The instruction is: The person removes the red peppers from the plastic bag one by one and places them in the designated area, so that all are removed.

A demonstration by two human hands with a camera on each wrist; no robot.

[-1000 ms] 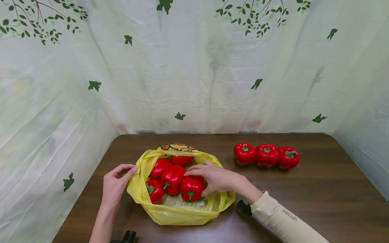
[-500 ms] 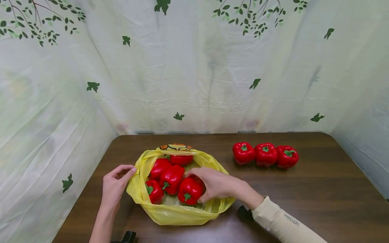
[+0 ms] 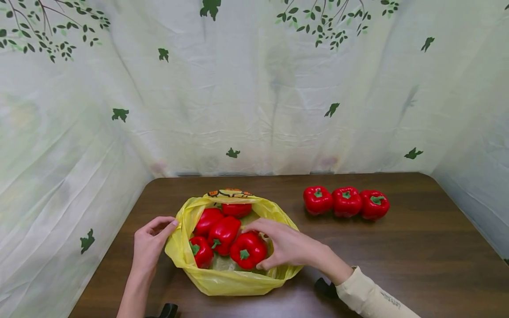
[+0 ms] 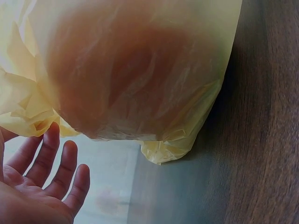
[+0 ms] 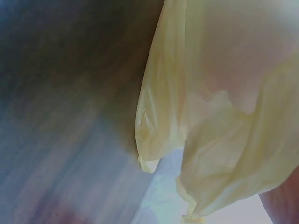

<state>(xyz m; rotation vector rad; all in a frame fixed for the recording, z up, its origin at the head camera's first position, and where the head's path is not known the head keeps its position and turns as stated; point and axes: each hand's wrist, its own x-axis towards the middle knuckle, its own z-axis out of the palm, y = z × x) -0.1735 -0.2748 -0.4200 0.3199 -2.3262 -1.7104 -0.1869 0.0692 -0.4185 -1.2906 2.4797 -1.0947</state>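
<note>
A yellow plastic bag (image 3: 234,282) lies with its mouth open on the table, several red bell peppers (image 3: 225,234) inside. My left hand (image 3: 150,240) pinches the bag's left rim between thumb and index finger; in the left wrist view the other fingers (image 4: 63,172) are spread loosely beneath the yellow film. Inside the mouth, my right hand (image 3: 284,247) curls around a red bell pepper (image 3: 248,251), fingers at its far side and thumb at its near right side. The right wrist view shows mainly the bag's side (image 5: 224,140), which hides the fingers.
Three more red bell peppers (image 3: 347,202) stand in a row at the table's back right. The brown wooden table (image 3: 397,256) ends at a pale fabric backdrop (image 3: 254,110) printed with leaves. Black wrist-camera parts (image 3: 325,288) show beneath the right wrist.
The right hand and its pepper have shifted slightly left and nearer inside the bag, and the pepper has turned a little. The left hand keeps its place on the rim.
</note>
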